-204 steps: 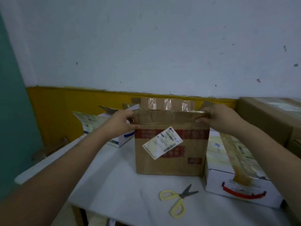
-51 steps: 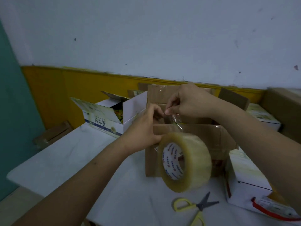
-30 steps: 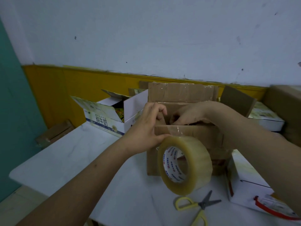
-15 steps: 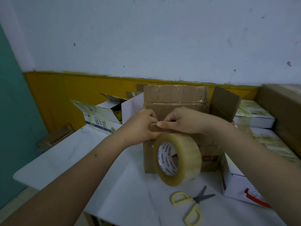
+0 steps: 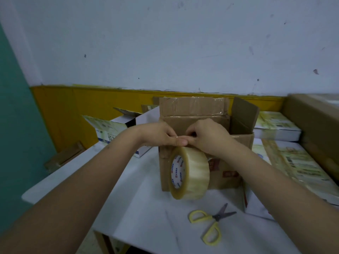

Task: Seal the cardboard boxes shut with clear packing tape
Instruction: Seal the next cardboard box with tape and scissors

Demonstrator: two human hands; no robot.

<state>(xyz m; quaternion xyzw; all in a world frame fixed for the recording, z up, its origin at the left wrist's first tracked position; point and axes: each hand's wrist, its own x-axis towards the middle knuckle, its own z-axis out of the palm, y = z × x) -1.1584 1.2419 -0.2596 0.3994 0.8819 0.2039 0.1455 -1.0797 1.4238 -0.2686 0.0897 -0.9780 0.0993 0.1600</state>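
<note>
- Far left: teal wall (image 5: 16, 125), then a yellow band (image 5: 102, 105) low on the white back wall.
- White table (image 5: 146, 217) carries everything; a brown cardboard scrap (image 5: 64, 156) lies off its left edge, lower down.
- Left-rear: open white printed carton (image 5: 110, 132), flaps up, just beside the brown box.
- Left hand (image 5: 161, 134) at the front top edge of the cardboard box (image 5: 229, 173); thumb + fingers pinched together on the free end of the tape, forefinger stretched out rightward along the edge.
- Packing tape roll (image 5: 190, 173) hangs in front of the box's near face, right under both hands, standing on edge: hole faces left toward cam, axis roughly left-right, tilted a bit. Bottom of roll near the table; touching or not, can't tell. It hides part of the box's front.
- Box sits mid-table, upright; rear flap (image 5: 194, 107) stands up w/ old shiny tape on it, right flap (image 5: 244, 114) up + angled outward. Top not closed.
- Right hand (image 5: 207, 136) touches the left at the fingertips, fingers curled, pinching the tape at the same edge.
- Yellow-handled scissors (image 5: 212, 222) lie flat on the table in front of the roll, blades pointing right, apart from it.
- Right: white printed cartons (image 5: 286, 162), one stacked behind; big brown carton (image 5: 315, 121) at far right edge.
</note>
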